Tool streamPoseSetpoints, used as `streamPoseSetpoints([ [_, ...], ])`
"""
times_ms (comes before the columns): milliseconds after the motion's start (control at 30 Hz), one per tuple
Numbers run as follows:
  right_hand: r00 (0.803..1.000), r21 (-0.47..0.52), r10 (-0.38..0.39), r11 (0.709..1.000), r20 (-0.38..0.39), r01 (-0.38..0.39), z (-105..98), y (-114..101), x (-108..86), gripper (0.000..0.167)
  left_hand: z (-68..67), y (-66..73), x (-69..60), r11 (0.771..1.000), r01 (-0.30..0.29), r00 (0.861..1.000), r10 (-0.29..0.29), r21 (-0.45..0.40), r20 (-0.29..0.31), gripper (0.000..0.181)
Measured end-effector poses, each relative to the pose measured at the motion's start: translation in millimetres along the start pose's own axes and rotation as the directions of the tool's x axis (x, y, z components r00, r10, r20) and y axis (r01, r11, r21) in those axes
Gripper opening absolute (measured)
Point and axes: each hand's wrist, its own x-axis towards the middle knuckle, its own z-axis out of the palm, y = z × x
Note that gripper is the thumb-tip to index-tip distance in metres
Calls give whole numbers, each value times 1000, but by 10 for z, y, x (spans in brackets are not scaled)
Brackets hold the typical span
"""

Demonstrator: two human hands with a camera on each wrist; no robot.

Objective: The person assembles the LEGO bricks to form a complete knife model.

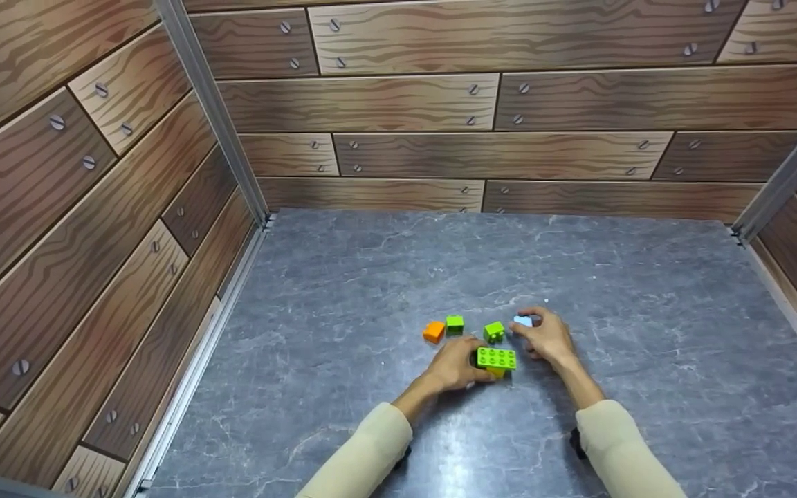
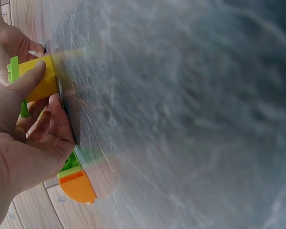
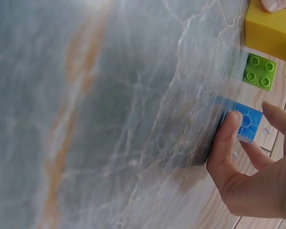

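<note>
Here, wood-patterned walls (image 1: 398,104) stand behind and beside a grey, marbled tabletop (image 1: 343,277). There, a person's left hand (image 1: 455,363) has thumb and fingers clamped on a yellow-and-green stack (image 1: 496,358); the right hand (image 1: 547,337), at the stack's two o'clock, has its fingers pinched around a blue brick (image 1: 523,321). Being plastic by the look of them, the pieces should be light, stiff, smooth and hard to break; the stack is probably best held by its flat yellow sides, the brick by opposite edges. The stack is a yellow block under a wider, bright green plate with eight studs. Around it, an orange block (image 1: 434,332), rounded on one side, and a plain-looking green block (image 1: 454,324) sit toward ten o'clock, a studded green block (image 1: 494,332) at twelve, and the blue brick, circle-marked on one face, at one.
</note>
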Motion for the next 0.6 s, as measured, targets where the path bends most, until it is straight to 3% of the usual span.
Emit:
streamPoseSetpoints([
  [600,1000,8,-23,1000,-20,23,-19,0,-36,38,0,11,-14,1000,-20,1000,21,7,-18,49],
])
